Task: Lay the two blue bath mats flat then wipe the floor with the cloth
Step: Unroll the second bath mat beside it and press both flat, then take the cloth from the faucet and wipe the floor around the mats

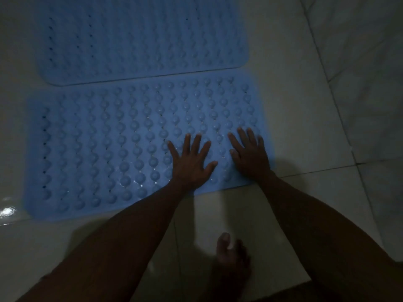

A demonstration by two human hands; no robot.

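Two blue bath mats lie flat on the pale tiled floor, side by side along their long edges. The near mat (104, 147) shows rows of round suction cups and small holes. The far mat (135, 38) lies just beyond it. My left hand (190, 161) presses palm-down on the near mat's right part, fingers spread and straight. My right hand (250, 152) presses flat beside it, near the mat's right end. No cloth is in view.
Glossy pale floor tiles (305, 203) with dark grout lines surround the mats. My bare foot (231, 256) stands on the tile below the hands. A bright wet-looking reflection (7, 211) shows at the left edge. The scene is dim.
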